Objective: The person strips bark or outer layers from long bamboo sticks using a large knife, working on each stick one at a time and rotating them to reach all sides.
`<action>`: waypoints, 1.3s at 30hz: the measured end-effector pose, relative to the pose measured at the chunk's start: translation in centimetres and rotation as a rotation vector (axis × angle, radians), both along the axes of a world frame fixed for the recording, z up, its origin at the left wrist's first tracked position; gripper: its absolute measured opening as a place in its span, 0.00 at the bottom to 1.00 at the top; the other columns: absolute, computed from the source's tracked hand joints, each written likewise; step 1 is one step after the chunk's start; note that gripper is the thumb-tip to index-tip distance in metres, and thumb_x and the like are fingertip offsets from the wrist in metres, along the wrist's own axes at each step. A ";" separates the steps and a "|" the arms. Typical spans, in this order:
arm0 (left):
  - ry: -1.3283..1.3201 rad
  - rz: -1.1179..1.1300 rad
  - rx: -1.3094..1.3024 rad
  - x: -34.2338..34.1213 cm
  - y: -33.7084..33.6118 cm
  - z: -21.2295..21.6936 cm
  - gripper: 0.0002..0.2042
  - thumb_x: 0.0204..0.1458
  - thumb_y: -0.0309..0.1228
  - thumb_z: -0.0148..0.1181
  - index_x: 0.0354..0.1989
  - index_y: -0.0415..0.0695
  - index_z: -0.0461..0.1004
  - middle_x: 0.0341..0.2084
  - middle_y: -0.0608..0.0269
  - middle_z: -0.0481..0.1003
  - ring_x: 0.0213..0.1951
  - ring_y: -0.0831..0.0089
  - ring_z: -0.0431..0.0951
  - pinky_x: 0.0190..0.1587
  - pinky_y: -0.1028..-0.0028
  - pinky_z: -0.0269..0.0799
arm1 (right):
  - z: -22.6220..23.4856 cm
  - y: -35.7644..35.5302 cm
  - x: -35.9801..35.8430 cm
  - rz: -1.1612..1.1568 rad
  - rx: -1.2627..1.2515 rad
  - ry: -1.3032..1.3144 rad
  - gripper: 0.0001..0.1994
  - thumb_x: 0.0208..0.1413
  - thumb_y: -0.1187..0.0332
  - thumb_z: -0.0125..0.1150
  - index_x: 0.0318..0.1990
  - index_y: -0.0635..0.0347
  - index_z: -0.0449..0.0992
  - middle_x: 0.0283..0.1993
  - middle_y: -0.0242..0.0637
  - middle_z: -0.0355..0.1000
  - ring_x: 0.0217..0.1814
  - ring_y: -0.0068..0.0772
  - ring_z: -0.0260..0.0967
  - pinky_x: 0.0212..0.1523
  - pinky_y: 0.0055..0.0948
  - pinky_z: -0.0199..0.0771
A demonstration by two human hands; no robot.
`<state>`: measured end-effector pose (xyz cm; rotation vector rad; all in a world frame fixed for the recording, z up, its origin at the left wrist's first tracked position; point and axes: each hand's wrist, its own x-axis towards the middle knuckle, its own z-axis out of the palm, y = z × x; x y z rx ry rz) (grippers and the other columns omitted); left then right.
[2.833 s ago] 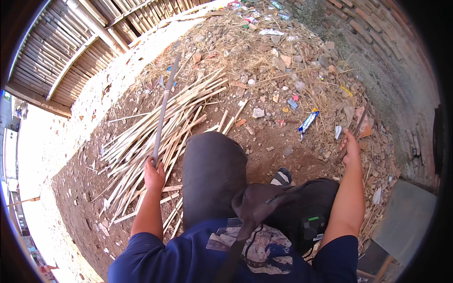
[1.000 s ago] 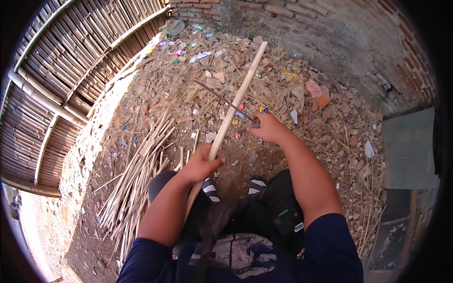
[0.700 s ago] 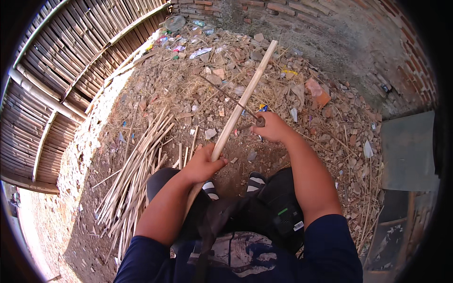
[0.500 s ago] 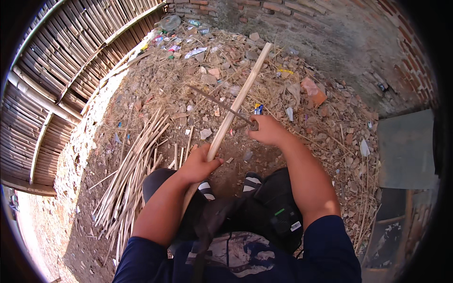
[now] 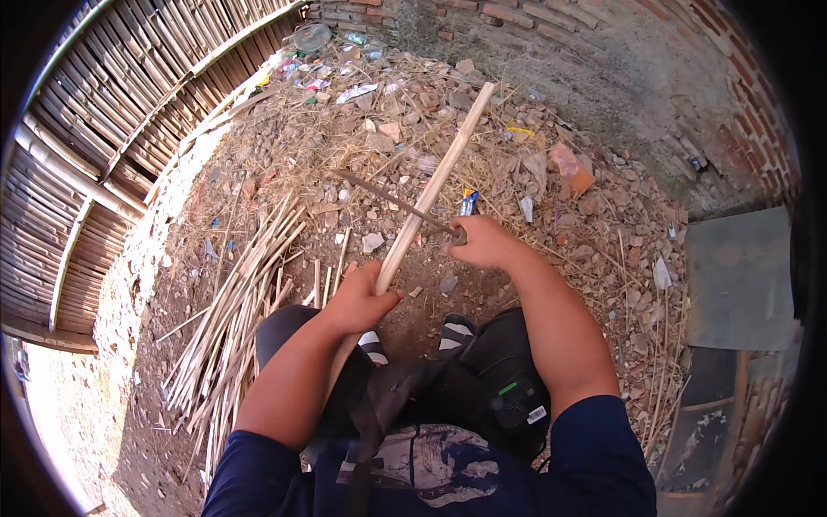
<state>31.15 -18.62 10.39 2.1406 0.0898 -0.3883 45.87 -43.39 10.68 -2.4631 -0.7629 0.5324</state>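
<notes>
My left hand (image 5: 360,298) grips a long pale bamboo strip (image 5: 431,189) that slants up and away from my lap toward the brick wall. My right hand (image 5: 482,243) holds the handle of a long dark knife (image 5: 392,200), whose blade lies across the strip and points up-left. Both forearms come in from the lower edge over my dark trousers and striped sandals.
A heap of split bamboo strips (image 5: 228,319) lies on the dirt at my left. Rubble, straw and plastic litter (image 5: 362,86) cover the ground ahead. A woven bamboo fence (image 5: 112,146) curves along the left, a brick wall (image 5: 689,77) at the right, a grey slab (image 5: 741,276) beside it.
At the earliest frame my left hand held a strip alone and my right hand reached to the ground. Since a second ago the knife has stayed across the strip, shifting only slightly.
</notes>
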 end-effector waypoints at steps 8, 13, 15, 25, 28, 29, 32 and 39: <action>0.023 -0.043 0.015 -0.2 -0.2 1.0 0.20 0.52 0.38 0.68 0.44 0.37 0.71 0.29 0.55 0.73 0.32 0.66 0.75 0.38 0.63 0.71 | -2.5 -2.1 3.6 -0.413 0.169 0.195 0.27 0.48 0.54 0.70 0.50 0.65 0.77 0.41 0.51 0.78 0.45 0.47 0.78 0.47 0.40 0.75; 0.011 -0.011 0.004 -0.2 -0.4 1.4 0.20 0.51 0.40 0.68 0.40 0.36 0.71 0.31 0.48 0.72 0.37 0.59 0.76 0.41 0.61 0.71 | 0.3 -0.2 0.8 -0.179 0.000 0.088 0.29 0.49 0.54 0.70 0.55 0.63 0.75 0.45 0.53 0.77 0.49 0.47 0.77 0.51 0.39 0.75; 0.011 -0.020 -0.003 -0.1 -0.4 1.5 0.20 0.51 0.40 0.68 0.41 0.35 0.71 0.33 0.47 0.72 0.37 0.59 0.76 0.41 0.61 0.71 | -1.3 0.3 0.1 0.104 0.077 -0.161 0.28 0.49 0.54 0.73 0.50 0.68 0.75 0.30 0.43 0.76 0.23 0.31 0.73 0.28 0.33 0.74; 0.009 -0.058 -0.041 -0.2 -0.1 0.9 0.21 0.51 0.39 0.68 0.43 0.34 0.71 0.35 0.47 0.71 0.39 0.59 0.75 0.42 0.61 0.70 | 0.9 0.0 0.1 -0.177 0.089 0.280 0.36 0.48 0.52 0.72 0.58 0.72 0.71 0.32 0.44 0.77 0.35 0.39 0.75 0.37 0.38 0.75; 0.004 -0.062 -0.040 0.0 -0.7 1.6 0.21 0.51 0.39 0.68 0.44 0.34 0.71 0.35 0.48 0.71 0.38 0.59 0.75 0.42 0.61 0.71 | -2.1 -0.5 0.0 -0.011 0.161 -0.180 0.25 0.47 0.51 0.73 0.42 0.66 0.77 0.25 0.36 0.73 0.27 0.32 0.73 0.32 0.35 0.73; -0.006 -0.054 -0.028 -0.1 -0.5 1.5 0.21 0.51 0.39 0.68 0.44 0.34 0.71 0.35 0.48 0.71 0.38 0.60 0.75 0.42 0.61 0.71 | -1.5 0.2 -0.2 0.037 0.104 -0.133 0.25 0.47 0.51 0.72 0.41 0.66 0.77 0.25 0.36 0.73 0.28 0.33 0.73 0.33 0.36 0.73; -0.023 -0.047 -0.031 -0.6 -0.3 1.0 0.21 0.52 0.40 0.68 0.44 0.35 0.71 0.35 0.49 0.70 0.38 0.60 0.75 0.43 0.62 0.70 | 0.4 1.1 0.1 0.074 0.007 0.040 0.27 0.47 0.52 0.71 0.45 0.67 0.76 0.29 0.41 0.75 0.34 0.38 0.75 0.39 0.37 0.74; -0.005 -0.064 -0.066 -0.4 -0.3 1.9 0.21 0.53 0.41 0.67 0.43 0.35 0.71 0.35 0.50 0.69 0.38 0.62 0.74 0.43 0.62 0.69 | -0.9 -2.4 2.7 -0.429 0.068 0.271 0.37 0.47 0.52 0.71 0.60 0.70 0.72 0.37 0.49 0.79 0.41 0.44 0.76 0.45 0.39 0.74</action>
